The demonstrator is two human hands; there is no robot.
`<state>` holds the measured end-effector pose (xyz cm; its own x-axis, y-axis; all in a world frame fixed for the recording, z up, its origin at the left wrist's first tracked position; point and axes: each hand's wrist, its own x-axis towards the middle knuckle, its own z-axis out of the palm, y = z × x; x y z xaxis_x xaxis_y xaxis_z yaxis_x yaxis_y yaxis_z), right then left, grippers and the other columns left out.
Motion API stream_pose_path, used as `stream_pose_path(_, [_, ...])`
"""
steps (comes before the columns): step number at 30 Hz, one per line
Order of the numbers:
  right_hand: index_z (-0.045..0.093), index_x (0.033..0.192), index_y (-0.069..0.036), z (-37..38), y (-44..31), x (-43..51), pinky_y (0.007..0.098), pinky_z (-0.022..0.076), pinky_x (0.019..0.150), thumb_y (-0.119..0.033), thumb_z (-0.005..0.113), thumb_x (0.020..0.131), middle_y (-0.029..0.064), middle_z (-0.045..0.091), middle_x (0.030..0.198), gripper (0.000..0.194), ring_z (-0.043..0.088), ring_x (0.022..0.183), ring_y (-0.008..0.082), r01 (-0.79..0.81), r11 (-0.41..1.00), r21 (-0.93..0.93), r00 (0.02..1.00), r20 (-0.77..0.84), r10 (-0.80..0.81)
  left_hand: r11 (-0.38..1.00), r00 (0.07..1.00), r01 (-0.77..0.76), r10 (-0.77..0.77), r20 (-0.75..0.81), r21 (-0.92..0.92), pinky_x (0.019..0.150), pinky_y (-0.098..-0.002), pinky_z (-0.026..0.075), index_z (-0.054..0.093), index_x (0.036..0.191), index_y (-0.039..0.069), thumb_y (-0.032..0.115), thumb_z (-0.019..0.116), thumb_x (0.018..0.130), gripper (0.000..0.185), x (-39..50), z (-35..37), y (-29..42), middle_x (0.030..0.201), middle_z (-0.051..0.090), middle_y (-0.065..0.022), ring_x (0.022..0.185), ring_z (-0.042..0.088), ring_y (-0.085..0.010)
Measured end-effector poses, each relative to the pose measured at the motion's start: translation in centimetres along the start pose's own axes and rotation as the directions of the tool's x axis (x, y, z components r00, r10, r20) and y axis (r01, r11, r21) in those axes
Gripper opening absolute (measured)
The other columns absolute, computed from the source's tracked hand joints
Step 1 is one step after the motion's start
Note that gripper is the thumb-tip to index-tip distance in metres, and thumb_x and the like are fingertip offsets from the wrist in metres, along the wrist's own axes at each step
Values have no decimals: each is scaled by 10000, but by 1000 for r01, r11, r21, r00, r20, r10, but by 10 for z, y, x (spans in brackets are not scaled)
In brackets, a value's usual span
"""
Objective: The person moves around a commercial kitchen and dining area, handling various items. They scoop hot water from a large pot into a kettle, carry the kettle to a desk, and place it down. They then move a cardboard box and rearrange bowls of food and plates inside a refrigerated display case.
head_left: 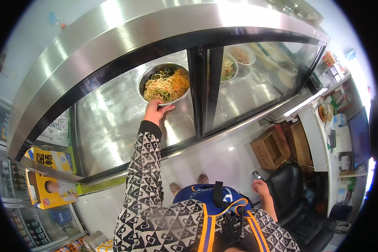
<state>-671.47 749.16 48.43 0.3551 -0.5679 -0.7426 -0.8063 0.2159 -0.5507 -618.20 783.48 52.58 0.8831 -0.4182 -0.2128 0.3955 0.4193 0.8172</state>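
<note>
My left hand (156,110) grips the near rim of a round metal bowl (140,89), thumb at the edge and fingers against the outside. Inside lie pale noodle-like strands (159,87), orange shreds (180,78) and dark greens (162,73) in separate heaps. The bowl is in the left opening of a steel display case, over its metal floor (104,116); whether it rests there I cannot tell. Low at the right, my right hand (260,188) has curled fingers beside a shiny metal piece (256,175). Whether it holds that piece is unclear.
A black-framed glass panel (255,91) covers the case's right half, with two bowls of food (229,71) behind it. At right are a black leather chair (289,195), a cardboard box (271,146) and a desk with a monitor (359,138). Yellow cartons (52,192) stand left.
</note>
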Motion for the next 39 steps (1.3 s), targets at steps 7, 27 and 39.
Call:
stream_pose_path(7, [594, 970, -46, 12, -5, 11, 264, 467, 598, -48, 569, 763, 28, 613, 808, 209, 590, 690, 137, 63, 998, -23, 994, 88, -61, 964, 976, 35, -90, -198, -265, 803, -608, 530, 394, 981, -202, -39, 423, 701, 325, -89, -5, 39, 1049, 500, -289, 917, 553, -515])
stream_pose_path(27, [644, 998, -18, 187, -132, 46, 297, 491, 618, -129, 561, 737, 94, 658, 774, 295, 609, 667, 170, 674, 631, -384, 628, 748, -216, 944, 734, -310, 163, -660, -112, 930, -473, 465, 417, 1260, -82, 16, 462, 622, 647, -547, 108, 216, 1205, 541, -229, 1057, 561, -365])
stream_pose_path(39, [617, 1023, -4, 179, -103, 74, 283, 510, 596, -86, 571, 769, 80, 643, 825, 271, 625, 700, 161, 580, 725, -371, 671, 723, -167, 965, 871, -256, 207, -445, -51, 714, -257, 595, 375, 1220, -167, 60, 388, 806, 471, -448, 82, 388, 1284, 233, -465, 1021, 568, -427])
